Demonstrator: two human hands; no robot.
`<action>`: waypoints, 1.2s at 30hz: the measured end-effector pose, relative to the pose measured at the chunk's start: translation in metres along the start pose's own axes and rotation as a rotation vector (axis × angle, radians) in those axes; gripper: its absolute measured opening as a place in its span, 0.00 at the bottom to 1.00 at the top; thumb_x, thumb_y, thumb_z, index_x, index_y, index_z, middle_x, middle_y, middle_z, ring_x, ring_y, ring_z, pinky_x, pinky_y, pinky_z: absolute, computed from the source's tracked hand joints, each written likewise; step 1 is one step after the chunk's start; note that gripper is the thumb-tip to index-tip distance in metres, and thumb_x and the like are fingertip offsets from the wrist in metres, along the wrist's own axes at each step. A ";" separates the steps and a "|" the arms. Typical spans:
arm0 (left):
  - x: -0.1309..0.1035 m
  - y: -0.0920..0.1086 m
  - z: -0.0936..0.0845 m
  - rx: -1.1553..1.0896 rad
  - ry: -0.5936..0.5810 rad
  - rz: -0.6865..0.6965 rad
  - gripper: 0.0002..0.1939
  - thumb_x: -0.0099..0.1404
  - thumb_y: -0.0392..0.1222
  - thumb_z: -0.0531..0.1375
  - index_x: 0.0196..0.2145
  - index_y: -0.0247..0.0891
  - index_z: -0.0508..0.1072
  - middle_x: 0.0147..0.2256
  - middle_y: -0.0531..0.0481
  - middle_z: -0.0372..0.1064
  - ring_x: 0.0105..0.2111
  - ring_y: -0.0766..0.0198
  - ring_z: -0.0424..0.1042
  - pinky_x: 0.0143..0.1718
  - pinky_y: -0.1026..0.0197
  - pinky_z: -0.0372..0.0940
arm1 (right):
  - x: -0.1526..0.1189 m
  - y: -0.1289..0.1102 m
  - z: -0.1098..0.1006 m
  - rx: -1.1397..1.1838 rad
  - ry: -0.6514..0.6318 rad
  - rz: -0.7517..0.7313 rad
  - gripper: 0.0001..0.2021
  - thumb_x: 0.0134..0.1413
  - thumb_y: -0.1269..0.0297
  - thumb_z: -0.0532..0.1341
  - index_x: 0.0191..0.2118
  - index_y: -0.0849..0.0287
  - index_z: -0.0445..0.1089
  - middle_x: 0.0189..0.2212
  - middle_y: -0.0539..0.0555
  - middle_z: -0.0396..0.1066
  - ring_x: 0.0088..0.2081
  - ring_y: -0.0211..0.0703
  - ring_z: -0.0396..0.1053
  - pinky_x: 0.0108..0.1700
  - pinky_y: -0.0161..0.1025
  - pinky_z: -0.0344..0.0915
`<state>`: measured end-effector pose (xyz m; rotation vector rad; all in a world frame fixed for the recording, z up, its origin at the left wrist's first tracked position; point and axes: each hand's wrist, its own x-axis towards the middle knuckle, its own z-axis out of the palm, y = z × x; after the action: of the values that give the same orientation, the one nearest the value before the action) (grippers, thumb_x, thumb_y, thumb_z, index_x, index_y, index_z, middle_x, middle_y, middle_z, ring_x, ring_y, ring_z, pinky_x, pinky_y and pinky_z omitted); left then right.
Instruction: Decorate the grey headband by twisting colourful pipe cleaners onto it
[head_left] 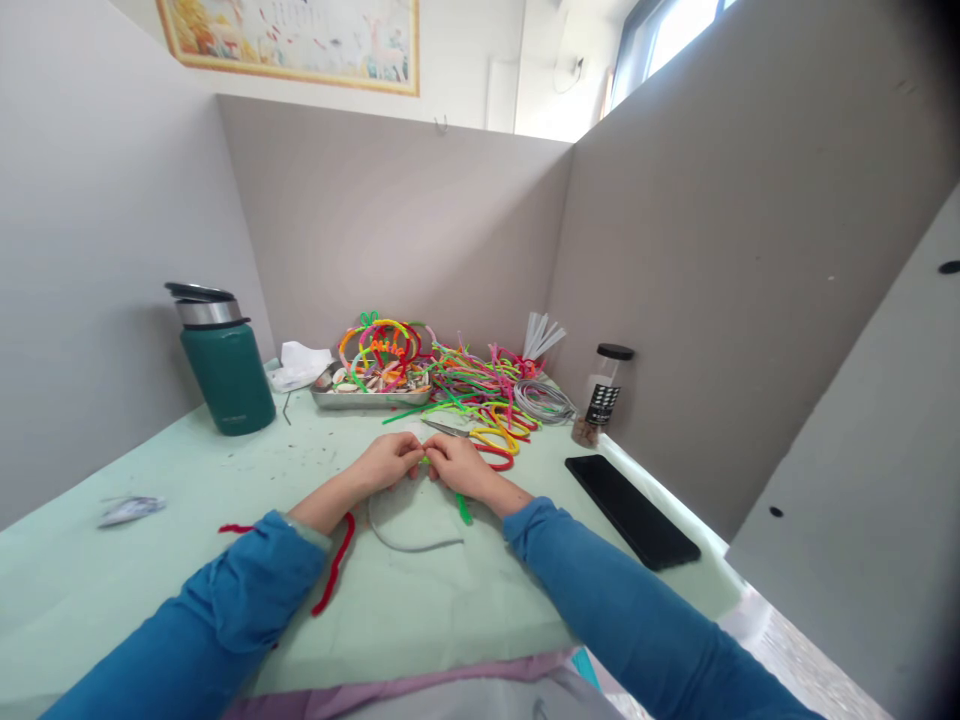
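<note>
My left hand (391, 460) and my right hand (459, 466) meet over the middle of the table, fingertips pinched together. Between them shows a small bit of green pipe cleaner, and a green end (464, 508) sticks out below my right hand. The fingers hide most of it. A thin grey wire (416, 549) curves out from under my left hand across the tabletop; whether that hand grips it I cannot tell. Red pipe cleaner (335, 565) lies by my left forearm, partly covered by the sleeve. Just beyond my right hand are scissors (495, 440) with red and yellow handles.
At the back, a metal tray (371, 399) holds colourful pipe-cleaner rings, beside a heap of pipe cleaners (480, 380) and a grey wire coil (544, 402). A green bottle (229, 375) stands left; a clear jar (600, 400) and black phone (631, 510) are right. Partitions enclose the table.
</note>
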<state>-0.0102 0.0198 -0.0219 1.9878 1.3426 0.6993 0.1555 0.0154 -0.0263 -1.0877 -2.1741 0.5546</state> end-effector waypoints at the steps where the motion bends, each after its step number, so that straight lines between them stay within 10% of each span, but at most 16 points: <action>1: 0.000 0.000 0.000 -0.001 0.001 0.000 0.15 0.55 0.51 0.52 0.28 0.36 0.66 0.21 0.55 0.67 0.11 0.74 0.55 0.13 0.69 0.50 | 0.000 0.000 0.000 -0.002 0.002 0.000 0.10 0.55 0.69 0.50 0.35 0.59 0.69 0.22 0.48 0.69 0.25 0.34 0.63 0.30 0.31 0.55; 36: -0.001 -0.001 0.000 0.020 -0.004 0.012 0.13 0.56 0.49 0.50 0.28 0.37 0.65 0.21 0.55 0.66 0.11 0.73 0.56 0.13 0.69 0.50 | 0.000 0.000 0.000 -0.005 -0.007 -0.008 0.10 0.55 0.69 0.50 0.34 0.59 0.68 0.22 0.48 0.69 0.24 0.34 0.62 0.29 0.30 0.54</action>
<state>-0.0109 0.0196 -0.0231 2.0138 1.3416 0.6894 0.1553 0.0155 -0.0260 -1.0807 -2.1862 0.5512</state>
